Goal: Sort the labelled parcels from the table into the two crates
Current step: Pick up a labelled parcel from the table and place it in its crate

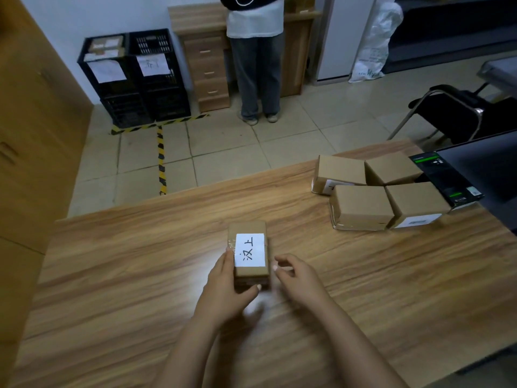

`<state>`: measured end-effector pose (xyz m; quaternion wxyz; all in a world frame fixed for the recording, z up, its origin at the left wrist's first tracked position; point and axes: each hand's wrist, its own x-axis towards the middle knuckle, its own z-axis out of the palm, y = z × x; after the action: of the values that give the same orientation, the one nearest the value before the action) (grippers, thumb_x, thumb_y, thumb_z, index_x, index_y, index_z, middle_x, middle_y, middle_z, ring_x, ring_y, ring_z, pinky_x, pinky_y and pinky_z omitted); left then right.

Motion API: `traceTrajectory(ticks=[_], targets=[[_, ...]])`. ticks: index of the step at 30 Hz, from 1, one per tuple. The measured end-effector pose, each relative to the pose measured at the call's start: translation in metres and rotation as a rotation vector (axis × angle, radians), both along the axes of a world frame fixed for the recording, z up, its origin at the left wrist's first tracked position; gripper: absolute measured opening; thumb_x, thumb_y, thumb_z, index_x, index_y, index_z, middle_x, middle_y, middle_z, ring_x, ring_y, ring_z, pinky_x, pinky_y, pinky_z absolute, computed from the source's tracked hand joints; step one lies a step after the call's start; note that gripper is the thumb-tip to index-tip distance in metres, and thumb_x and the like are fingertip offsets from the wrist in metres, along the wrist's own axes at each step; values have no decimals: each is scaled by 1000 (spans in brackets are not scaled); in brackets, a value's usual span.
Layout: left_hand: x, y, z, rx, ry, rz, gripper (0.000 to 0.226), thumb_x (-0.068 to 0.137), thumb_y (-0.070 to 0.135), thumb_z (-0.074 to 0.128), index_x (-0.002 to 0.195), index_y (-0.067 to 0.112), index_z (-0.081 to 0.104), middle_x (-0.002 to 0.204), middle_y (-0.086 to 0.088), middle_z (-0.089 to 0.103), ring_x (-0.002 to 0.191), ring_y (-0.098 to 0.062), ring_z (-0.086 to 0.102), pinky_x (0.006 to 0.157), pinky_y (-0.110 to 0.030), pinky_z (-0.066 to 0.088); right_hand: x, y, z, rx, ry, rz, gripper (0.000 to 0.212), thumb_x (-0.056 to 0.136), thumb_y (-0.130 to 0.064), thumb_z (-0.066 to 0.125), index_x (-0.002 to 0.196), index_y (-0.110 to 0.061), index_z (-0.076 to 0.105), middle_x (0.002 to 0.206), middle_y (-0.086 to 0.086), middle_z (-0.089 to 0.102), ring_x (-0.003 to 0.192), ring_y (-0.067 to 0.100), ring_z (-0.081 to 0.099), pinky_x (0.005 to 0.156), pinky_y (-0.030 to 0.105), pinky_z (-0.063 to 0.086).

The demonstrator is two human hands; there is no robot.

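- Wooden cabinet [30,141] runs along your far left, beside the table [126,275].
- Left crate [110,88] and right crate [161,79], both black, stand side by side against the far wall. Each has a white sheet on its front. The left one has cardboard boxes showing at the top.
- Hazard tape [161,158] marks the tiled floor in front of the crates, with one strip running toward the table.
- Drawer unit [208,71] is just right of the crates. A person [258,65] stands at it, close to the right crate.
- Your left hand [226,287] grips the labelled parcel [249,253], with fingers along its left side and the thumb at its near end. The parcel is mid-table, label up. Can't tell whether it's lifted or resting.
- Your right hand [296,278] is just beside the parcel's right edge, fingers loosely curled and holding nothing. Can't tell if it's touching.
- Four more parcels [361,208] are clustered on the table's right, touching each other.
- Black carton [447,180] lies against that cluster at the table's right edge.
- Chair [447,113] is on the floor beyond.
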<state>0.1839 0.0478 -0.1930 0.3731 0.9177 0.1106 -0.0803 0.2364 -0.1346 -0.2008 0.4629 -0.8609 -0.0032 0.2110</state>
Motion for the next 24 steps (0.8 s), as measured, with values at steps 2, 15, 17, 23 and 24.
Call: traceTrajectory(ticks=[2, 15, 17, 23, 24], targets=[[4, -7, -1, 54, 5, 42, 109, 74, 57, 70, 154, 22, 5, 157, 6, 19, 143, -16, 21, 110, -30, 28, 6, -3, 0, -24, -3, 21, 31, 96, -20, 58, 127, -17, 61, 122, 0, 63, 94, 5, 59, 75, 7, 39], [12, 24, -7, 7, -109, 274, 63, 82, 59, 49, 133, 23, 48, 125, 4, 58, 115, -16, 55, 93, -33, 46, 22, 34, -8, 63, 69, 197, 47, 97, -19, 56, 143, -21, 46, 138, 1, 57, 120, 11, 57, 101, 23, 43], [8, 29, -4, -28, -181, 296, 51, 90, 42, 50, 138, 25, 45, 128, 5, 58, 116, -15, 55, 93, -32, 46, 22, 44, -7, 75, 60, 219, 47, 97, -19, 56, 143, -22, 47, 135, -2, 59, 114, 7, 59, 97, 18, 43], [4, 44, -12, -67, -149, 302, 80, 82, 37, 72, 149, 23, 30, 136, 5, 45, 127, -11, 40, 99, -22, 34, 22, 66, -5, 49, 46, 302, 47, 97, -14, 52, 143, -24, 46, 135, -4, 58, 110, 4, 59, 89, 11, 40], [7, 46, -11, -76, -156, 298, 84, 74, 44, 75, 146, 26, 35, 132, 9, 46, 125, -9, 41, 96, -21, 35, 23, 68, -5, 27, 34, 308, 48, 96, -11, 51, 143, -23, 46, 135, -3, 57, 112, 5, 58, 88, 9, 38]])
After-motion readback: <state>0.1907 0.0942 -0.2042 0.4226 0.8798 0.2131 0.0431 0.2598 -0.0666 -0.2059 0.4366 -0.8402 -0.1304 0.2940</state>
